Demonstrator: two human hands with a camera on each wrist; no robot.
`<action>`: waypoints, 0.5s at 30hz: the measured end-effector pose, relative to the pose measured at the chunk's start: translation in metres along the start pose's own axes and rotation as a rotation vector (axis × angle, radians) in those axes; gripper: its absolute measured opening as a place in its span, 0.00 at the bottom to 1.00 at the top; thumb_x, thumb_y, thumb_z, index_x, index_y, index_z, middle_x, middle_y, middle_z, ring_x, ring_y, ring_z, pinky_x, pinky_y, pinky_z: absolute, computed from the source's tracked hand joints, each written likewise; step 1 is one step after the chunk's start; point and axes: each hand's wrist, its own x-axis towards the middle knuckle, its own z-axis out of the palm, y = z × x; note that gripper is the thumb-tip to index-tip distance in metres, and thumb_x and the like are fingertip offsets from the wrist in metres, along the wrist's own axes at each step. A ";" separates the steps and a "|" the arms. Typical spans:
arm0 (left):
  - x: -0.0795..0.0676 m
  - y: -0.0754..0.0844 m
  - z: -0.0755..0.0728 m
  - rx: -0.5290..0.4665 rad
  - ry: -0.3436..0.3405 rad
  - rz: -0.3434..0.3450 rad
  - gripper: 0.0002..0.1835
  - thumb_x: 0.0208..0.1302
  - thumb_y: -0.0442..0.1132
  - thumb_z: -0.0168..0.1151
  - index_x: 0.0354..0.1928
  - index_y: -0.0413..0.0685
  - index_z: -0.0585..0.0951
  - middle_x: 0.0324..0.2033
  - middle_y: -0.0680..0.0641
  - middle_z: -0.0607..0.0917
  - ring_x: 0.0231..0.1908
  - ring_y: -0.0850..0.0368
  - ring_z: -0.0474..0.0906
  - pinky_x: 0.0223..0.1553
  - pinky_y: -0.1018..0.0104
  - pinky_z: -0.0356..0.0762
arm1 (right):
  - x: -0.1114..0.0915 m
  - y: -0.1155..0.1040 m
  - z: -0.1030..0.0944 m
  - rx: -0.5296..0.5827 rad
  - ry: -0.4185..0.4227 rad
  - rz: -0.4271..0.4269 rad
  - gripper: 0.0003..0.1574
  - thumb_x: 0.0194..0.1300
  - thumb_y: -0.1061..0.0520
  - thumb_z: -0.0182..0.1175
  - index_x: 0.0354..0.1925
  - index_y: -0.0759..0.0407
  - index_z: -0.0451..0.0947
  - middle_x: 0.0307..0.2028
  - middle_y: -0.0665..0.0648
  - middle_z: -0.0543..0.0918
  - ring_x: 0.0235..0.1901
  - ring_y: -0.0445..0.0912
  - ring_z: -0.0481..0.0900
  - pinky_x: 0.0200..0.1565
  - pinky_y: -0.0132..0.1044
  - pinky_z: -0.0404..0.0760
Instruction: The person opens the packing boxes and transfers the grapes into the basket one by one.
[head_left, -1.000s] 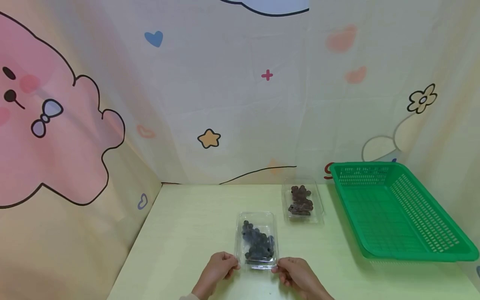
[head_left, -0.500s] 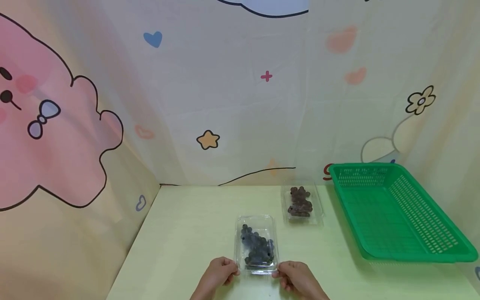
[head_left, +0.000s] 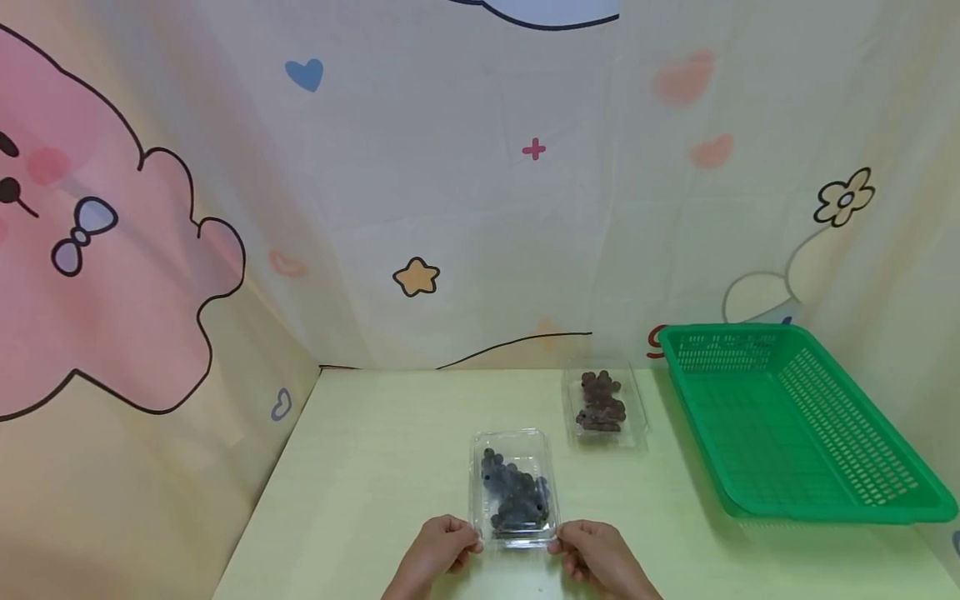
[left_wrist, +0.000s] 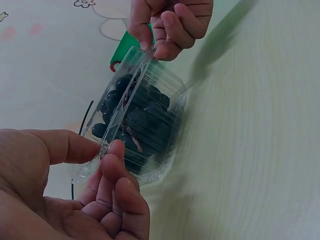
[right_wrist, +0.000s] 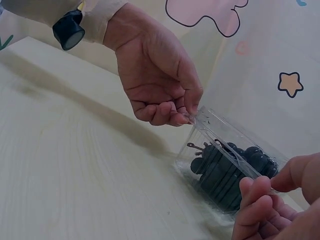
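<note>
A clear plastic clamshell box (head_left: 514,440) with dark grapes (head_left: 517,496) inside lies on the table in front of me, its lid down over the fruit. My left hand (head_left: 438,546) pinches the rim at the near left corner between thumb and forefinger. At the near right corner my right hand (head_left: 597,552) pinches the same rim. In the left wrist view both thumbs press on the lid edge (left_wrist: 125,105), fingers curled below it. The right wrist view shows grape stems (right_wrist: 196,146) behind the clear near wall of the box.
Farther back and to the right stands a second clear box (head_left: 633,408) with reddish-dark grapes (head_left: 602,404). A large green plastic basket (head_left: 765,433) stands at the right of the pale table (head_left: 360,450). A printed curtain (head_left: 480,200) hangs behind the table.
The box of grapes and both hands have shifted slightly toward me over the last second. Both hands keep their pinch on its near corners. The other box and the basket stay put.
</note>
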 end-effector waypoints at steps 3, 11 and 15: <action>0.000 -0.001 0.001 0.004 -0.003 0.010 0.06 0.69 0.36 0.61 0.36 0.39 0.80 0.26 0.53 0.85 0.25 0.62 0.73 0.29 0.70 0.76 | 0.000 0.001 -0.001 0.022 0.008 -0.002 0.14 0.71 0.61 0.55 0.41 0.72 0.82 0.30 0.53 0.85 0.22 0.39 0.73 0.25 0.28 0.72; -0.001 -0.001 0.003 -0.004 -0.025 0.019 0.07 0.69 0.37 0.61 0.37 0.38 0.80 0.28 0.52 0.86 0.26 0.61 0.74 0.31 0.69 0.78 | 0.001 0.000 -0.002 0.077 0.033 -0.009 0.13 0.72 0.60 0.56 0.42 0.71 0.81 0.30 0.54 0.85 0.23 0.39 0.73 0.26 0.29 0.73; -0.001 -0.002 0.005 -0.007 -0.042 0.006 0.08 0.70 0.38 0.61 0.38 0.38 0.80 0.28 0.51 0.85 0.26 0.61 0.75 0.31 0.69 0.77 | 0.001 -0.001 -0.002 0.086 0.043 -0.011 0.14 0.74 0.60 0.55 0.43 0.72 0.80 0.30 0.55 0.84 0.24 0.40 0.73 0.26 0.29 0.73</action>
